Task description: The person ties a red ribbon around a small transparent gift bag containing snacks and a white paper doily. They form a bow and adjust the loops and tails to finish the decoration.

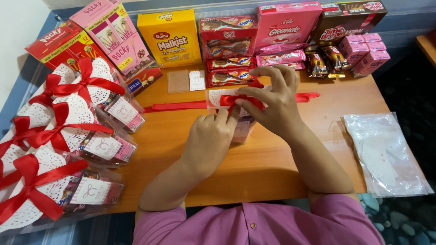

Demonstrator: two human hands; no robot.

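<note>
Both my hands are up over the middle of the table [272, 159], working a red ribbon [236, 100] around a clear gift packet [240, 129] that has a white lace doily at its top. My left hand [211, 140] is curled, fingers bent down against the near side of the packet, pinching at the ribbon where it crosses. My right hand [274, 102] arches over the top, thumb and fingers closed on the red loop of the knot. The packet lies directly under and between the two hands, partly hidden by them, so I cannot tell what is inside it.

The ribbon's loose ends run out flat on the table to either side: a long tail [175, 106] away past my left hand, a shorter one [308, 96] past my right.

Well out beyond my left hand lies a row of finished packets [68, 136], each with a doily, a red bow and a small pink-and-white tag. Beyond my fingertips, along the far edge, stand snack boxes: red and pink stick-biscuit boxes [113, 34], a yellow cracker box [170, 38], chocolate wafer packs [229, 45], a pink box [286, 25] and small pink cartons [370, 54]. Just ahead of my left hand sit a clear square [178, 81] and a small white tag [197, 80]. Off past my right forearm lies a stack of empty clear bags [386, 154].
</note>
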